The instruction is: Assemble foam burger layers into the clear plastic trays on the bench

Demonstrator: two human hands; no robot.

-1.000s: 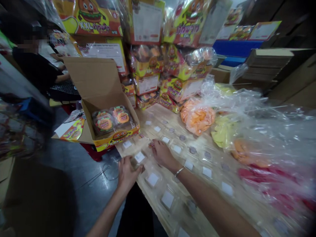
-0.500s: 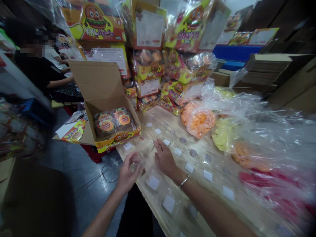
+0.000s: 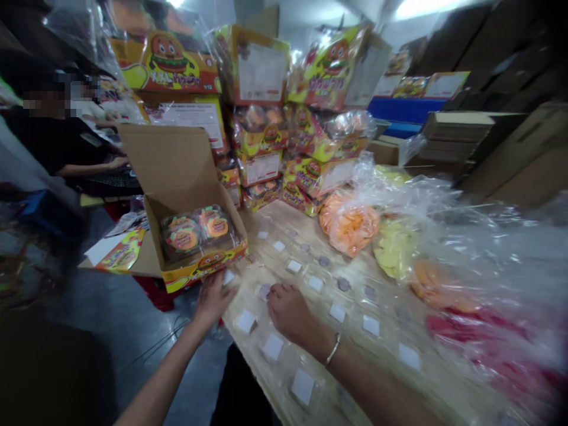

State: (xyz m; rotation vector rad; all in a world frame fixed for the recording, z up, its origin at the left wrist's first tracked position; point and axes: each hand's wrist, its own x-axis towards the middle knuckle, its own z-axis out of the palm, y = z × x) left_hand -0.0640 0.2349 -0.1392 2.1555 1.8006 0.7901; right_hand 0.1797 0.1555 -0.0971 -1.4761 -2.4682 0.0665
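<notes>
Left hand (image 3: 213,299) is out at the near corner of the table (image 3: 273,214), fingertips on the edge of the clear packs (image 3: 310,284) right under the open box (image 3: 195,236). It's blurry, so honestly can't tell if it's pinching a pack or just touching it. Right hand (image 3: 288,310) sits palm down on the same packs just beside it, fingers loosely bent, nothing gripped that I can see, with a bracelet (image 3: 332,350) on the wrist.

The packs lie in rows all over the tabletop, each with a white label (image 3: 271,346). The box has its lid up and two burger candies (image 3: 197,232) inside. Further right are bags of orange pieces (image 3: 352,228) and yellow pieces (image 3: 394,251). Printed cartons (image 3: 261,77) are stacked behind, and another person (image 3: 57,142) sits off to the left.
</notes>
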